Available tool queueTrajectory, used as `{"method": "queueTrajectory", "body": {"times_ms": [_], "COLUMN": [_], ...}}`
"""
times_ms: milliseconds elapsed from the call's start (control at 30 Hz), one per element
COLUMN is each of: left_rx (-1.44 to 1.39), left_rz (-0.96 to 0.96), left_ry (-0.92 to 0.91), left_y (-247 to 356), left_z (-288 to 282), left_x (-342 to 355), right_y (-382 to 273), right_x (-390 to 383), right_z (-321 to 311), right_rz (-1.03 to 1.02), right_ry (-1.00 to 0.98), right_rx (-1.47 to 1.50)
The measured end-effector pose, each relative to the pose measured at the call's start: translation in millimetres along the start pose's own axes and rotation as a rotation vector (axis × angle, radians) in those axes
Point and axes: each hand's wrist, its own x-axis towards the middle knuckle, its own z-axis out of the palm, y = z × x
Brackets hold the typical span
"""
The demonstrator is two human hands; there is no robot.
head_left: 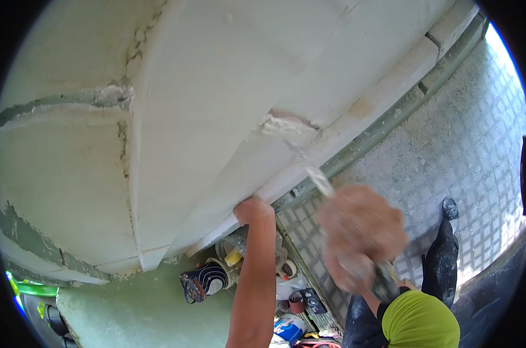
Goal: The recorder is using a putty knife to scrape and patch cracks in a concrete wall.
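My right hand [361,232] is smeared by motion, but it is closed round a tool with a narrow pale blade [318,176]. The blade points up and left toward a chipped, rough-edged notch [292,123] in the pale plastered wall [210,87]; its tip is blurred and seems just short of the notch. My left hand [255,211] rests against the lower edge of the wall, with its fingers hidden from me. Whether the left fingers are wrapped round that edge I cannot tell.
Below my left arm lie a dark striped bag-like item [208,280], a tape roll [287,269], a reddish-brown cup-shaped item [296,301] and a blue-and-white container [289,327]. Dusty paving [431,139] runs along the right. My dark shoe [450,207] stands there.
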Motion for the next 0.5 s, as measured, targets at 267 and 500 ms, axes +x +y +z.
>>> {"method": "queueTrajectory", "body": {"times_ms": [267, 500], "left_rx": [-0.73, 0.267], "left_rz": [-0.295, 0.325], "left_ry": [0.094, 0.077], "left_y": [-18.0, 24.8], "left_z": [23.8, -35.9], "left_x": [55.2, -52.3], "right_y": [18.8, -48.6], "right_x": [22.9, -40.8], "right_z": [22.1, -97.0], "right_rz": [-0.083, 0.807], "right_ry": [0.05, -0.383], "right_rx": [-0.072, -0.53]}}
